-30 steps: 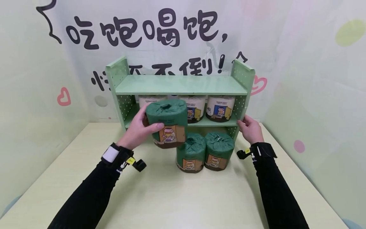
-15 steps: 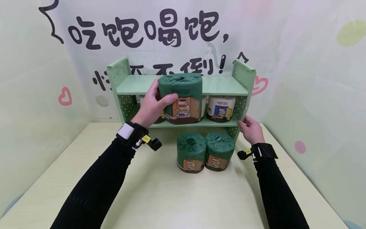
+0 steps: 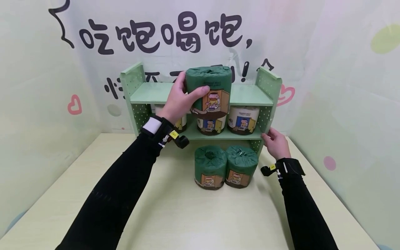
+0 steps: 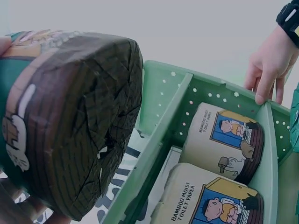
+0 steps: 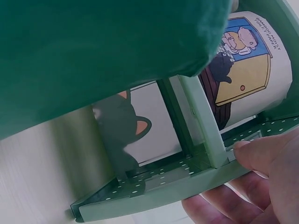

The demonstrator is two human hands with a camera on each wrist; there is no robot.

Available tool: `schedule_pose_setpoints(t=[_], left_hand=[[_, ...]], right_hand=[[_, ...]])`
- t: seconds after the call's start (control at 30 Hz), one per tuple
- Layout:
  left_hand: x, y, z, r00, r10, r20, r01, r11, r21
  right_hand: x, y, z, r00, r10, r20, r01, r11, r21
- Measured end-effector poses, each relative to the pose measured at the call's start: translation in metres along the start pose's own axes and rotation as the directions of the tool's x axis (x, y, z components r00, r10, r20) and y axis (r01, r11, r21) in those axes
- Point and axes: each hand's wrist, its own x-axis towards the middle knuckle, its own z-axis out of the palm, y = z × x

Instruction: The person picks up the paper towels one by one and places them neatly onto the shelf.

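Note:
My left hand [image 3: 184, 99] grips a green-wrapped toilet paper roll [image 3: 214, 78] from its left side, thumb across the front. The roll is upright, in front of the top board of a green shelf [image 3: 250, 95]; in the left wrist view its dark underside [image 4: 93, 116] faces the camera. My right hand [image 3: 276, 143] pinches the right side panel [image 5: 163, 198] of the shelf near the middle board, thumb inside and fingers outside. White-wrapped rolls [image 3: 243, 119] stand on the middle board; the left one is partly hidden by my left hand, the middle one by the held roll.
Two more green rolls [image 3: 210, 168] [image 3: 241, 166] stand side by side on the pale table [image 3: 193, 218], in front of the shelf's lower opening. A white wall sheet with black lettering [image 3: 189, 31] hangs behind. Side walls flank the table.
My left hand has lifted the green roll up and to the right, from before the middle board to the height of the top board. The right hand keeps its hold on the side panel.

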Motion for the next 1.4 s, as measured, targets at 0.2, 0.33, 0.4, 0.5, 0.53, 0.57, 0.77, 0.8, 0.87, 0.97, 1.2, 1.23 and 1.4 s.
schedule_pose_setpoints(t=[0.2, 0.33, 0.4, 0.5, 0.53, 0.57, 0.77, 0.8, 0.87, 0.97, 1.2, 1.23, 1.4], left_hand=[[0.006, -0.010, 0.005, 0.999, -0.033, -0.012, 0.033, 0.998, 0.052], [0.009, -0.012, 0.008, 0.999, -0.029, -0.016, 0.030, 0.997, 0.066], [0.011, -0.013, 0.011, 0.999, -0.036, -0.015, 0.037, 0.997, 0.075], [0.013, -0.011, 0.014, 0.997, -0.079, -0.014, 0.080, 0.994, 0.074], [0.014, -0.011, 0.015, 0.995, -0.096, -0.015, 0.097, 0.993, 0.070], [0.015, -0.011, 0.016, 0.994, -0.112, -0.018, 0.113, 0.991, 0.067], [0.022, -0.012, 0.021, 0.988, -0.150, -0.036, 0.152, 0.986, 0.074], [0.023, -0.013, 0.022, 0.988, -0.147, -0.040, 0.150, 0.986, 0.076], [0.025, -0.013, 0.023, 0.989, -0.136, -0.056, 0.141, 0.986, 0.094], [0.029, -0.013, 0.024, 0.987, -0.129, -0.093, 0.142, 0.978, 0.152], [0.037, -0.013, 0.031, 0.973, -0.172, -0.156, 0.210, 0.938, 0.274], [0.039, -0.013, 0.032, 0.972, -0.173, -0.157, 0.212, 0.937, 0.279], [0.047, -0.016, 0.040, 0.968, -0.181, -0.176, 0.224, 0.936, 0.270]], right_hand=[[-0.002, 0.000, 0.001, 1.000, 0.014, 0.003, -0.014, 1.000, 0.012], [-0.001, -0.001, 0.000, 1.000, 0.017, 0.004, -0.017, 1.000, 0.008], [-0.001, -0.001, 0.000, 1.000, 0.016, 0.001, -0.016, 1.000, 0.006], [0.000, -0.001, -0.001, 1.000, 0.014, -0.003, -0.014, 1.000, -0.004], [0.000, -0.001, -0.002, 1.000, 0.012, -0.003, -0.012, 1.000, -0.005], [0.000, -0.001, -0.002, 1.000, 0.013, -0.004, -0.013, 1.000, -0.005], [-0.002, -0.001, -0.001, 1.000, 0.004, -0.002, -0.004, 1.000, 0.004], [-0.002, -0.001, -0.001, 1.000, 0.001, -0.003, -0.001, 1.000, 0.005], [-0.002, -0.002, 0.000, 1.000, -0.003, -0.008, 0.003, 1.000, -0.006], [-0.002, -0.002, 0.001, 1.000, -0.013, -0.022, 0.013, 1.000, -0.025], [0.000, 0.000, 0.000, 0.999, -0.025, -0.031, 0.024, 0.999, -0.044], [-0.001, 0.000, -0.001, 0.999, -0.027, -0.030, 0.026, 0.999, -0.045], [-0.002, 0.000, -0.002, 0.999, -0.025, -0.023, 0.024, 0.999, -0.033]])
